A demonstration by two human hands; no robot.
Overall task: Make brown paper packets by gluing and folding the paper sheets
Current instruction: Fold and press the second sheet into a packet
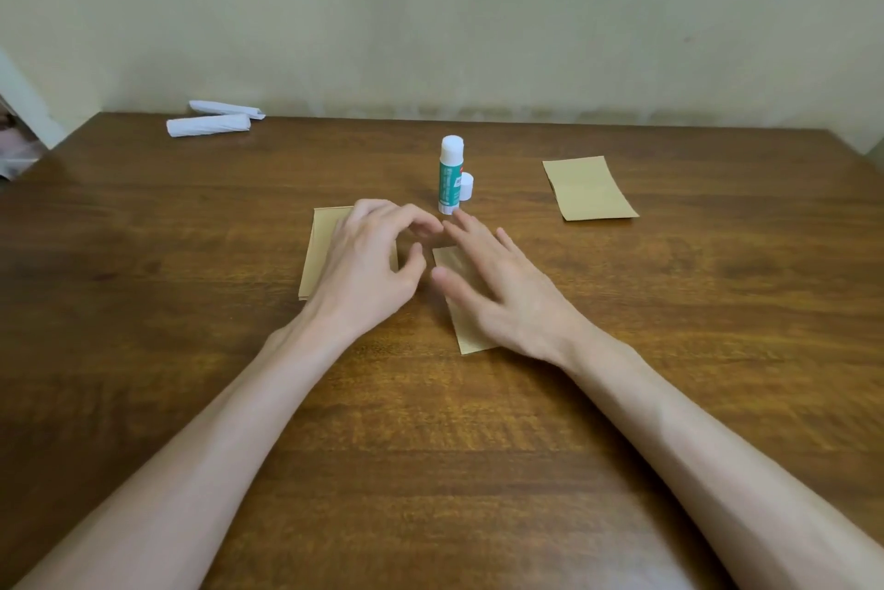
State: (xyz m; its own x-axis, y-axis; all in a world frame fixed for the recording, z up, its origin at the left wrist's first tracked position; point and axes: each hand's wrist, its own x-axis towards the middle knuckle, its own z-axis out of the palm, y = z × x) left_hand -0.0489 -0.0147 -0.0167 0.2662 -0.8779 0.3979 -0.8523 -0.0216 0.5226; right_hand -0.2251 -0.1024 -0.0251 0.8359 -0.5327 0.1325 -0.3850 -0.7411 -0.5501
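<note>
One glue stick (pixel 449 178), two white rolls (pixel 208 125), three brown papers (pixel 589 190) — left grip (pixel 368 264) loosely curled, empty; right grip (pixel 507 297) flat on one.

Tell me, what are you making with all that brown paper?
A person is making paper packets at a brown wooden table. Their right hand lies flat, fingers straight, on a narrow folded brown paper piece. The left hand, fingers loosely curled, is over a stack of brown paper sheets. A green-and-white glue stick stands upright just beyond, untouched. A separate brown paper piece lies off to the right.
</note>
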